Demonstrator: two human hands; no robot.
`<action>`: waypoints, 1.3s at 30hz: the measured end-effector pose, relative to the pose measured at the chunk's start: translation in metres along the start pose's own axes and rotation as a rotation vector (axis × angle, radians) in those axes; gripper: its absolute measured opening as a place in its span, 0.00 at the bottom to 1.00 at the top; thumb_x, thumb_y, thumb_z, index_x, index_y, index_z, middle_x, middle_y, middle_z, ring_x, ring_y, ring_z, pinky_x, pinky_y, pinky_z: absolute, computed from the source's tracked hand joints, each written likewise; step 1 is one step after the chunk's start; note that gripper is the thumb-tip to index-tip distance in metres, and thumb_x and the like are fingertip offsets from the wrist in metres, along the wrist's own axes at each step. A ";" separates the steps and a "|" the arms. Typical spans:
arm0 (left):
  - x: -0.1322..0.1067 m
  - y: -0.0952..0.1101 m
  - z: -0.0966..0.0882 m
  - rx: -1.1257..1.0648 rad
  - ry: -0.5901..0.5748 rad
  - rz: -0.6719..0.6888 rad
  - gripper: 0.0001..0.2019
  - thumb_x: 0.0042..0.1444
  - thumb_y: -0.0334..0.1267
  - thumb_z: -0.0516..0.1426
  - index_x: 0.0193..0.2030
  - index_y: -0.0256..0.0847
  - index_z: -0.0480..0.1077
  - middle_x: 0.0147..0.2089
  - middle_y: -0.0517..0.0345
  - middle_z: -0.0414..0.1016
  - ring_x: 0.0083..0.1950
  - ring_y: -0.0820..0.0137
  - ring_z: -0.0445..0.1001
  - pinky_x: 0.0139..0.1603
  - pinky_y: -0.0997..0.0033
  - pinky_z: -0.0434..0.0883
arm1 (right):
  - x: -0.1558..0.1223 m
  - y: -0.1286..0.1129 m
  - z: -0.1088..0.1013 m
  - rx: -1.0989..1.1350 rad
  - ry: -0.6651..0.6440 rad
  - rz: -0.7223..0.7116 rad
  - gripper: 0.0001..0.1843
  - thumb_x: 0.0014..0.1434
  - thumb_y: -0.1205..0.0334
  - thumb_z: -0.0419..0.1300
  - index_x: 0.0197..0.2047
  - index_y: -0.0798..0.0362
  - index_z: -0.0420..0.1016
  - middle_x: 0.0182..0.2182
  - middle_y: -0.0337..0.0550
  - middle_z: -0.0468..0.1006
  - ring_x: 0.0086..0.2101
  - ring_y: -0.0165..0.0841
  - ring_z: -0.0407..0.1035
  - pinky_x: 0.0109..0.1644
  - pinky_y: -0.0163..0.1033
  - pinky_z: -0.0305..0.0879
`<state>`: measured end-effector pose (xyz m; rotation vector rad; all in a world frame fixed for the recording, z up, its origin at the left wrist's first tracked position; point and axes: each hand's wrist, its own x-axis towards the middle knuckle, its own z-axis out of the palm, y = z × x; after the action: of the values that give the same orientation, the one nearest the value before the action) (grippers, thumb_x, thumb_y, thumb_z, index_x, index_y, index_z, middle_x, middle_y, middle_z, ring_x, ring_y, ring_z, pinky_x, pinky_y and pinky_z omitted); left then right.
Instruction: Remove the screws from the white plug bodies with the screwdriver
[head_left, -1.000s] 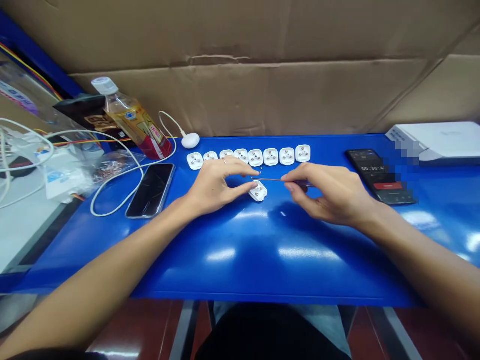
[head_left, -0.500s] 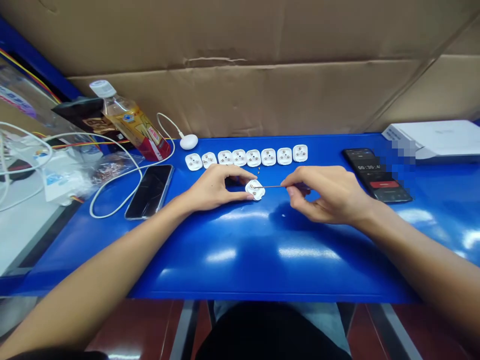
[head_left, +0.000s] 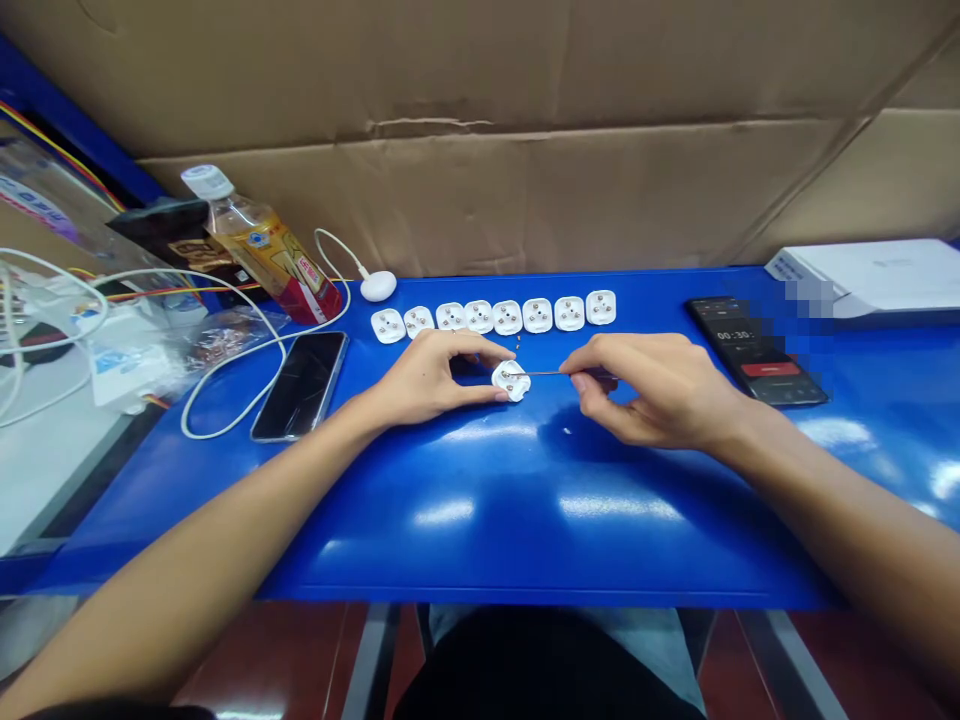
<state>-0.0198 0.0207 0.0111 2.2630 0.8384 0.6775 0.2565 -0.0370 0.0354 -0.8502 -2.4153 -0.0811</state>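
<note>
Between the thumb and fingers of my left hand is a round-cornered white plastic plug housing, its inner side with metal terminals facing up. My right hand pinches a thin metal rod-like tool. The tool lies almost level, and its tip reaches into the housing among the terminals. Most of its grip end is hidden by my fingers, so its exact kind is unclear. Just behind the held housing lie tiny brass-coloured pieces. Several similar white plug housings stand in a row beyond my hands.
A phone and a looped white cable lie left, near a drink bottle and a white oval device. Right, another phone shows a timer beside a white box. Cardboard backs the blue table.
Both hands hold nearly the same pose, with the tool's tip still in the housing. The view has shifted very slightly.
</note>
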 end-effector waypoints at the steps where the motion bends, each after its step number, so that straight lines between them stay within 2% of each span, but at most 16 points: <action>1: 0.000 -0.001 0.000 -0.004 0.001 0.005 0.21 0.55 0.47 0.71 0.53 0.42 0.82 0.47 0.52 0.85 0.46 0.63 0.81 0.47 0.67 0.75 | 0.000 0.000 0.000 -0.003 -0.003 0.002 0.08 0.62 0.70 0.58 0.43 0.50 0.75 0.29 0.38 0.80 0.28 0.33 0.74 0.33 0.38 0.66; 6: 0.000 -0.002 0.000 -0.064 -0.008 0.028 0.21 0.56 0.46 0.70 0.55 0.41 0.81 0.47 0.51 0.85 0.45 0.63 0.81 0.47 0.67 0.77 | 0.000 -0.001 -0.001 -0.025 0.010 0.003 0.08 0.61 0.70 0.58 0.42 0.51 0.75 0.30 0.39 0.81 0.29 0.33 0.75 0.34 0.38 0.67; 13: 0.000 -0.002 0.000 -0.114 -0.036 0.038 0.20 0.57 0.41 0.70 0.56 0.41 0.81 0.48 0.50 0.84 0.46 0.66 0.80 0.47 0.69 0.75 | 0.000 0.000 -0.001 -0.050 0.030 -0.068 0.09 0.63 0.72 0.58 0.43 0.52 0.75 0.31 0.40 0.81 0.30 0.33 0.74 0.35 0.38 0.68; 18: 0.000 -0.004 -0.001 -0.145 -0.048 0.028 0.21 0.58 0.44 0.70 0.57 0.41 0.80 0.50 0.49 0.83 0.47 0.64 0.80 0.47 0.66 0.75 | 0.001 0.000 -0.003 -0.067 0.002 -0.130 0.08 0.65 0.70 0.57 0.41 0.53 0.78 0.33 0.43 0.82 0.31 0.34 0.75 0.33 0.38 0.67; 25: 0.000 -0.005 -0.001 -0.140 -0.049 0.025 0.21 0.58 0.44 0.70 0.57 0.42 0.81 0.49 0.48 0.84 0.47 0.63 0.80 0.47 0.66 0.75 | -0.001 0.000 -0.002 -0.096 -0.042 -0.122 0.10 0.66 0.69 0.57 0.44 0.53 0.79 0.39 0.47 0.83 0.36 0.36 0.76 0.36 0.38 0.68; 30: 0.000 -0.004 0.000 -0.145 -0.037 -0.004 0.21 0.56 0.44 0.71 0.56 0.41 0.81 0.48 0.49 0.84 0.45 0.64 0.81 0.46 0.67 0.76 | -0.002 0.001 -0.003 -0.144 -0.054 -0.159 0.08 0.65 0.67 0.59 0.44 0.54 0.79 0.40 0.49 0.82 0.36 0.36 0.74 0.32 0.38 0.64; 34: 0.000 -0.002 0.000 -0.148 -0.032 -0.024 0.21 0.57 0.45 0.70 0.56 0.40 0.81 0.48 0.49 0.84 0.45 0.63 0.81 0.47 0.66 0.77 | -0.002 -0.001 -0.005 -0.192 -0.077 -0.172 0.09 0.66 0.67 0.57 0.43 0.52 0.79 0.41 0.49 0.81 0.36 0.36 0.73 0.31 0.37 0.61; 39: 0.001 -0.001 0.001 -0.146 -0.040 -0.040 0.21 0.58 0.45 0.69 0.56 0.40 0.81 0.50 0.49 0.84 0.47 0.63 0.81 0.50 0.66 0.77 | -0.001 -0.004 -0.005 -0.187 -0.081 -0.168 0.09 0.67 0.67 0.57 0.44 0.52 0.79 0.43 0.50 0.81 0.38 0.37 0.74 0.32 0.37 0.63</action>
<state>-0.0193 0.0211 0.0103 2.1173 0.7865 0.6512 0.2576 -0.0416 0.0394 -0.7423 -2.5821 -0.3481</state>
